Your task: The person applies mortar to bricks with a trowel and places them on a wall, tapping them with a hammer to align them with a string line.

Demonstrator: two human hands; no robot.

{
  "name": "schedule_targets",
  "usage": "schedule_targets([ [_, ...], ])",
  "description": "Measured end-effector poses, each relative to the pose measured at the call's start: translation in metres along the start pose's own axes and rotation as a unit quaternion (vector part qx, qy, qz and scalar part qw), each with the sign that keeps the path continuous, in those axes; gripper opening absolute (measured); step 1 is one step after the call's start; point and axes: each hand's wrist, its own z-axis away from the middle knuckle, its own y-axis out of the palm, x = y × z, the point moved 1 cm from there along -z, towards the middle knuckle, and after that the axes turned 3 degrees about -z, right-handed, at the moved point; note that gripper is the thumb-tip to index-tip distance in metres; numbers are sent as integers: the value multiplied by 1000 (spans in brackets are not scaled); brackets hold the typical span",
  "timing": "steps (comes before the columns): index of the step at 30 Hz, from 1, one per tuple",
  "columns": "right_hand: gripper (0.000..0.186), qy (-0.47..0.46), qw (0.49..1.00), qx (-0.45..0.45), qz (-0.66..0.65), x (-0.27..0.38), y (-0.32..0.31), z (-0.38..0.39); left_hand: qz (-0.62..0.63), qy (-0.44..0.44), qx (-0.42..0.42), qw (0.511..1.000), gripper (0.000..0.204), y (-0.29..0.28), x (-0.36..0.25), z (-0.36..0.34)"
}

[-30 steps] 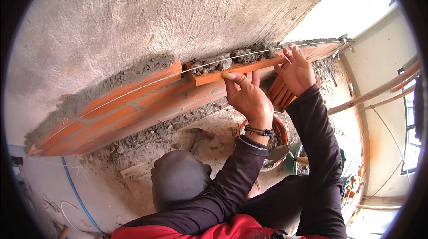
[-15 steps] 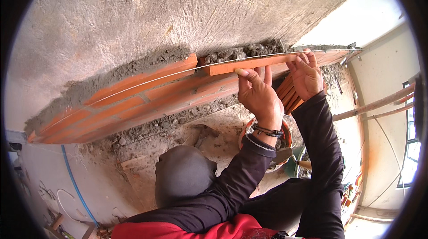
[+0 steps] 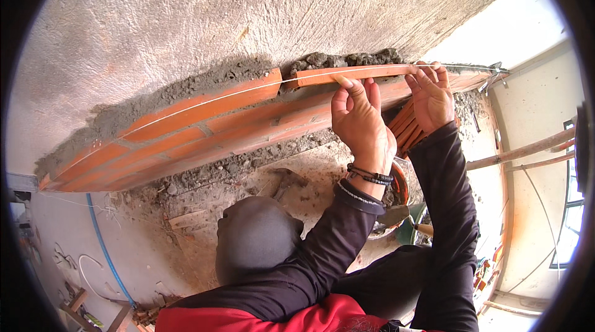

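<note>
Rough wall (image 3: pixel 167 16); hands (image 3: pixel 364 122) (image 3: pixel 432 99) hold brick (image 3: pixel 383 72) (plain, orange).

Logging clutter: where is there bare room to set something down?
The barest patch is dusty floor between the blue hose, left knee and wood scrap. It is crowded at right, where brick stack, bucket and trowel bunch together. Rubble lies along the brick wall; only a narrow gap shows between left hand and right hand, below the brick.
</note>
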Motion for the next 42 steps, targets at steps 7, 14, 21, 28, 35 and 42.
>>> schedule_targets([
  [7, 26, -8, 1000, -7, 6, -8, -3, -7, -26, -31, 66, 997, 76, -5, 1, -8],
  [14, 25, -35, 999, -28, 17, -17, 3, -9, -25, -15, 83, 996, 80, -6, 6, -18],
  [21, 11, -71, 982, -99, 141, -36, -11, -1, -34, 11, 61, 997, 63, -3, 12, -20],
  [28, 27, -116, 943, -144, 275, -43, 5, 3, -84, 6, 45, 995, 68, -3, 7, -17],
  [35, 22, -137, 925, -157, 319, -47, 5, -5, -118, 11, 47, 992, 76, -6, 4, -19],
  [42, 28, -144, 913, -177, 338, -48, 17, 3, -119, -8, 20, 993, 73, -1, -1, -16],
])
